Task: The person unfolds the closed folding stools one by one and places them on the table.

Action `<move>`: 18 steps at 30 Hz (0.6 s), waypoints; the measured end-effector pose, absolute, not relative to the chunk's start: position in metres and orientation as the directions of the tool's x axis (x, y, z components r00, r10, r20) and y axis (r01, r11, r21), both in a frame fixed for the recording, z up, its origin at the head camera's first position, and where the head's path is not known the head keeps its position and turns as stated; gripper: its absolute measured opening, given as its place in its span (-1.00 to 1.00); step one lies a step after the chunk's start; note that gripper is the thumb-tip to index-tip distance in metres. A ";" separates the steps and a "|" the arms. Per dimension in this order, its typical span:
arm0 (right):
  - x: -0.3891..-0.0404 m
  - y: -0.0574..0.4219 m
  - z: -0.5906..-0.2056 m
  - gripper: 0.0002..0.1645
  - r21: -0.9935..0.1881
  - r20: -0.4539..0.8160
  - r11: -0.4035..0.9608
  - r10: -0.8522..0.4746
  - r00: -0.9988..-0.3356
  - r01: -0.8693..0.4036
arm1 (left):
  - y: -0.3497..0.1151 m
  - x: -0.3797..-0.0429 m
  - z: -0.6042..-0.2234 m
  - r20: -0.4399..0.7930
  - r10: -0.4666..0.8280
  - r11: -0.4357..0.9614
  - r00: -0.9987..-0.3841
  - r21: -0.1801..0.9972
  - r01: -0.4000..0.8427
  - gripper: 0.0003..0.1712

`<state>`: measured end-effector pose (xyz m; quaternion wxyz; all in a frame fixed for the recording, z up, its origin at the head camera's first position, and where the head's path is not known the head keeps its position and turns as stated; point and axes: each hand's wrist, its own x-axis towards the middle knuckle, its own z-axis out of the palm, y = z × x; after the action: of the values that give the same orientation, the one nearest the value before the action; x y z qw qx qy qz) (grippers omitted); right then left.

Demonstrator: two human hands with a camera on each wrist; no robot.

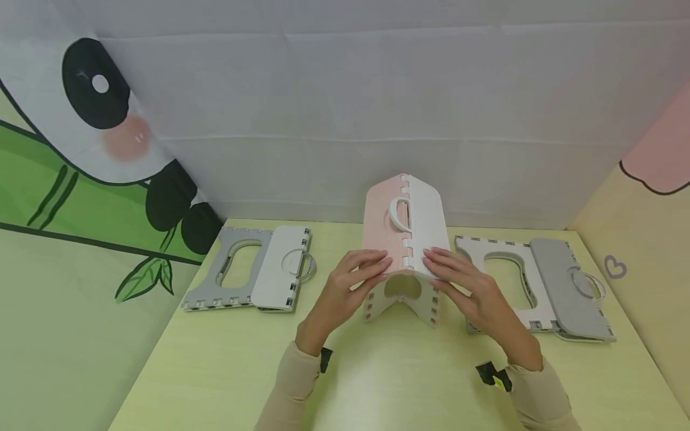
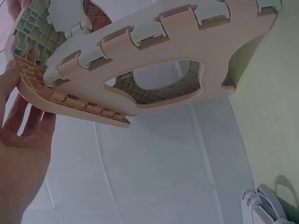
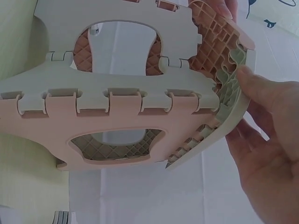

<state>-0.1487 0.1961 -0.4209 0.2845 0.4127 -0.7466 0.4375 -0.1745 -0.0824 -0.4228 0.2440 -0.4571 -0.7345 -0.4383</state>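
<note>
Pink-and-white stool (image 1: 380, 224) stands towards the far side of the table (image 1: 226, 371), between two other stools. Its top is bent along a central hinge line into a roof shape: pink half on the person's left, white half on the right. White loop handle (image 1: 392, 215) lies at the ridge, leaning over the pink half.

Left hand (image 1: 342, 287) pinches the near edge of the pink half, fingers over the outer face, thumb under the rim. Right hand (image 1: 480, 296) has the matching grip on the near edge of the white half; the right wrist view shows the thumb against the ribbed underside (image 3: 210, 44).

Leg panels spread below the top, each with a rounded cut-out, interlocking hinge knuckles along the seams. Feet appear to meet the table, though the stool's top and the hands hide part of them.

To the left, well apart: grey-and-white stool (image 1: 283, 263), folded flat, grey frame leftward, white panel rightward, ring handle at its right end. To the right, near the right hand: white-and-grey stool (image 1: 571, 287), also flat, grey panel outermost.

Beige sleeves (image 1: 288, 383) on both arms. Pale creased cloth (image 1: 323, 102) behind; cartoon print with a large black eye (image 1: 97, 84) on the left wall.
</note>
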 end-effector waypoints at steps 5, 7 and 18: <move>-0.149 0.197 -0.420 -0.49 -0.429 0.774 0.281 -0.375 -0.510 -0.858 | -0.082 -0.174 -0.421 0.759 0.458 0.204 -0.463 0.417 0.886 -0.50; -0.149 0.197 -0.418 -0.49 -0.432 0.769 0.282 -0.381 -0.513 -0.857 | -0.082 -0.174 -0.421 0.756 0.459 0.208 -0.466 0.418 0.884 -0.49; -0.146 0.200 -0.415 -0.50 -0.483 0.710 0.305 -0.412 -0.571 -0.821 | -0.082 -0.175 -0.421 0.759 0.461 0.219 -0.460 0.405 0.888 -0.50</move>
<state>-0.1459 0.2001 -0.4147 0.2355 0.3990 -0.7727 0.4340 -0.1747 -0.0816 -0.4213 0.2495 -0.4557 -0.7397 -0.4276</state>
